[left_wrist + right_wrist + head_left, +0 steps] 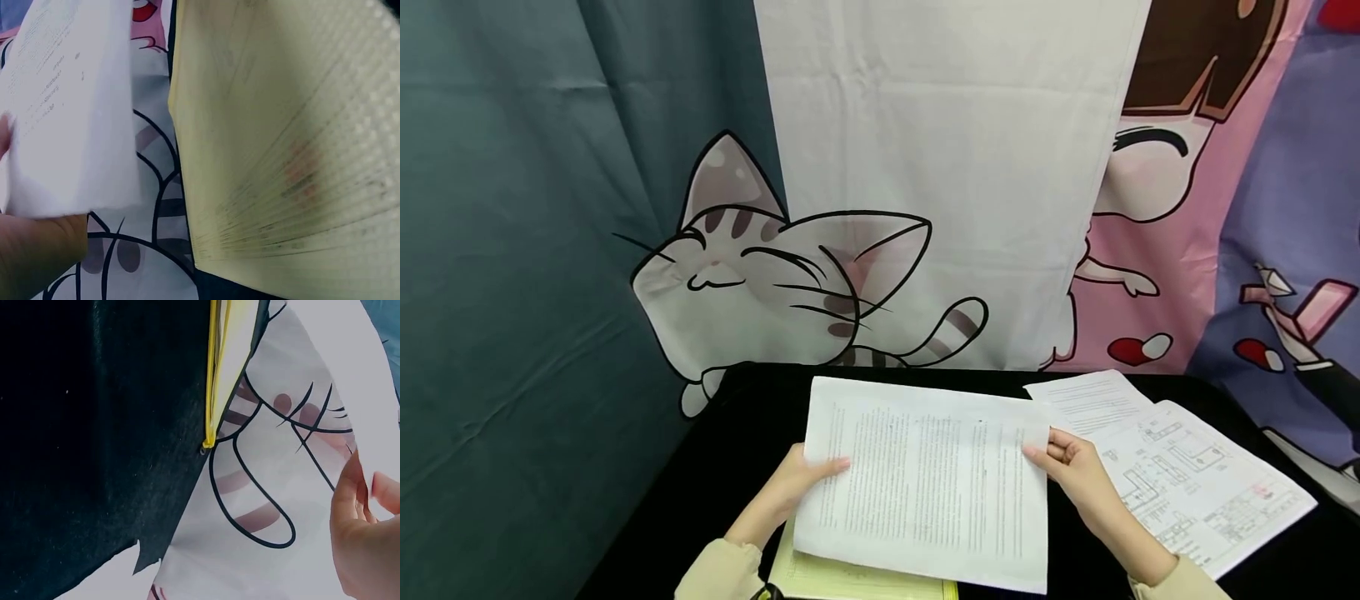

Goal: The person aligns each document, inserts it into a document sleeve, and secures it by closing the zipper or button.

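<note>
A printed white sheet (925, 483), its text lines running sideways, is held up between both hands in the head view. My left hand (790, 487) grips its left edge, thumb on the front face. At the right edge my right hand (1078, 475) pinches it between thumb and fingers. In the left wrist view the hand (44, 250) is at the lower left beside the sheet (75, 125). The right wrist view shows the hand (369, 531) pinching the paper's edge (369, 394). Below the sheet lies a yellow zip folder (865, 579), partly hidden.
Printed papers with diagrams (1217, 475) lie on the black table (700, 467) at the right, overlapping another text sheet (1086, 400). Behind the table hangs a curtain (955, 167) with a cartoon cat and figures.
</note>
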{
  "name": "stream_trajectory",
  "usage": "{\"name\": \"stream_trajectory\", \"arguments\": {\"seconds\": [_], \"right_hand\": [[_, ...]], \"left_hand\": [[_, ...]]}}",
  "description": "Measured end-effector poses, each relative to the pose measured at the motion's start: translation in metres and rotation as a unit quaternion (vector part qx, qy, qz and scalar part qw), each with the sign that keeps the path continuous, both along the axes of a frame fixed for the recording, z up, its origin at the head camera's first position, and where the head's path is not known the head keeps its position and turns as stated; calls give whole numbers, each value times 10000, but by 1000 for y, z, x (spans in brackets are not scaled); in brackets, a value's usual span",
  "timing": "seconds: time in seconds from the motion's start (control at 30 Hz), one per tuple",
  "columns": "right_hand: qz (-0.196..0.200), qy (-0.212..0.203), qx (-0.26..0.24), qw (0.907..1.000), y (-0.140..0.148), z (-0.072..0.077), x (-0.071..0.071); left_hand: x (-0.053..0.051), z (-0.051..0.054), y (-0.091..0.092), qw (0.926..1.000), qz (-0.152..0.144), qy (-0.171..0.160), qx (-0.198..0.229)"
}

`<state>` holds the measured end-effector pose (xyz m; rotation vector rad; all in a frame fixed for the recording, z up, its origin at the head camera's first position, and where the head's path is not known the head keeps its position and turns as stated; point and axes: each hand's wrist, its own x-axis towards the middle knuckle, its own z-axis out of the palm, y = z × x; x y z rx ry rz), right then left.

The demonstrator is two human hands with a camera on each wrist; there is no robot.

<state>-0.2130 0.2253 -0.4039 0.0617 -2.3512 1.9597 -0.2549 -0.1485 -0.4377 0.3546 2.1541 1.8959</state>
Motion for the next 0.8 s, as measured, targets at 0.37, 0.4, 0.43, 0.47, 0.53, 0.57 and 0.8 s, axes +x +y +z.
{"name": "stream_trajectory", "arguments": {"seconds": [0.37,0.4,0.43,0.47,0.53,0.57,0.8], "right_hand": [[-618,351,-1892,9794,-4,-7,-1],[-688,358,-2099,9746,-6,-8,-1],[-751,321,-2226,9715,-9,-8,0],[-863,230,-2311,9688,-11,-8,0],[-1074,-35,-2434,9640,-17,-7,2],[-1155,-175,-2462,9621,-20,-6,3],[-1092,-866,-3142,9391,-41,-5,8]], "left_hand": [[-6,12,1,9957,708,-69,598],[-6,12,2,9935,790,-146,804],[-7,13,3,9907,862,-226,1025],[-8,13,4,9878,897,-303,1235],[-8,14,10,9821,869,-430,1615],[-8,15,16,9784,873,-515,1803],[2,16,72,9596,1202,-791,2416]]}}
